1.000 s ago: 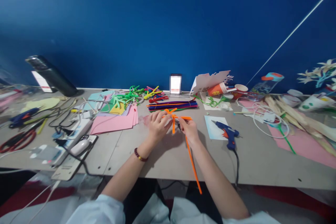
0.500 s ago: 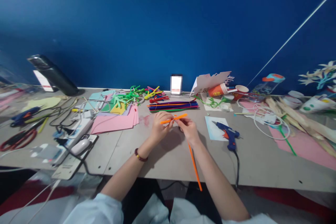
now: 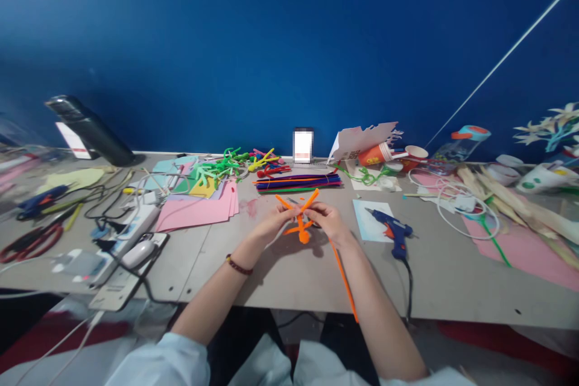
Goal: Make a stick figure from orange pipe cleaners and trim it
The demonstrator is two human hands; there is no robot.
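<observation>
An orange pipe-cleaner figure (image 3: 304,234) with a round head and thin limbs is held between my two hands over the middle of the table. Its head points toward me, and two limbs spread away from me. My left hand (image 3: 274,221) pinches it from the left, fingers closed. From the other side, my right hand (image 3: 329,220) is closed on the figure too. A long straight orange pipe cleaner (image 3: 346,280) hangs from below my right hand past the table's front edge. Just beyond my hands lies a bundle of coloured pipe cleaners (image 3: 298,182).
A blue glue gun (image 3: 392,230) lies on pale paper at the right, its cord running off the front edge. Left are pink paper sheets (image 3: 194,212), green pipe-cleaner figures (image 3: 219,167) and a power strip (image 3: 129,241). A phone (image 3: 303,146) leans against the blue wall.
The orange figure has turned in my hands, so its head and lower limbs now show toward me. My left hand has opened out from its curled pose, and the hanging pipe cleaner has swung slightly right.
</observation>
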